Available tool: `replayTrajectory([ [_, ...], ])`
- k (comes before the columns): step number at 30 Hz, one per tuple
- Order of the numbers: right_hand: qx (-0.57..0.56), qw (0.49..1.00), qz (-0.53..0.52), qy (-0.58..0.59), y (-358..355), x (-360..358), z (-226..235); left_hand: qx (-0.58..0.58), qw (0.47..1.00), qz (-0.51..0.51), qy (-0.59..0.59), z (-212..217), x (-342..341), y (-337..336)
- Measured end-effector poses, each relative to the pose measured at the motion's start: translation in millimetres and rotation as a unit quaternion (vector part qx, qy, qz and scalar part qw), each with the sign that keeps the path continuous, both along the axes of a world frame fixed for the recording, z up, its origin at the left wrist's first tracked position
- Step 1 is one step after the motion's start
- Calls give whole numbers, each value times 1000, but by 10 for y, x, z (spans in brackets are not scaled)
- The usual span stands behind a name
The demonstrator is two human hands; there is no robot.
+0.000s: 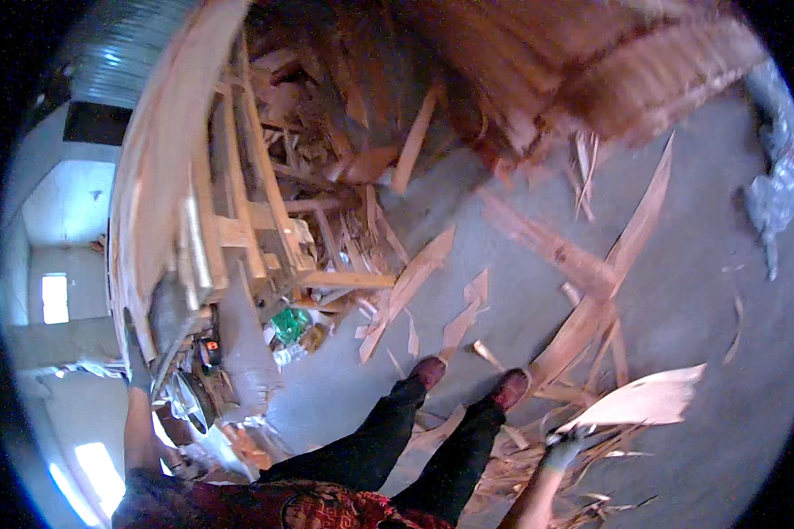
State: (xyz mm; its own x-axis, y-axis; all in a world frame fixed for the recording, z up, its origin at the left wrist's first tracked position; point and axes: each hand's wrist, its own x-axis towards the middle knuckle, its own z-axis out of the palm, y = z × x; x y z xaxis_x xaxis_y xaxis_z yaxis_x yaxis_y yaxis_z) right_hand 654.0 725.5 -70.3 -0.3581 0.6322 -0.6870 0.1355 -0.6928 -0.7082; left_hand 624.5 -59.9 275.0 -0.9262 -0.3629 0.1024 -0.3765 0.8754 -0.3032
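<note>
In my right hand (566, 448), which wears a pale glove with dark fingers, is a thin, pale piece of wood veneer (646, 398) with a ragged far end. My fingers are closed on its near left end, and it reaches out to the right above scraps on the floor. My left hand (138, 366), also gloved, is up at the left against the near end of a stack of long pale wood sheets (172, 141). Its fingers are blurred and partly hidden at the sheets' edge, so I cannot make out their grip.
A wooden frame (251, 176) of slats stands beside the sheets. Reddish-brown sheets (582, 79) are piled at the far side. Long veneer strips (640, 220) and splintered scraps (520, 480) litter the grey floor near my feet. Crumpled clear plastic (775, 167) lies far right.
</note>
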Motion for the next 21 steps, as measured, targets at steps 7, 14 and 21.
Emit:
replayTrajectory([
  [7, -167, 983, 33, -67, -371, 606, 1219, 133, 979, 87, 132, -55, -87, -144],
  [14, -64, 970, 226, -60, -1074, 169, 3508, 199, 965, -22, 170, 102, -118, 233],
  [21, -26, 866, 499, 13, -1454, 233, 4778, 298, 897, -326, 27, 1400, 307, 2552],
])
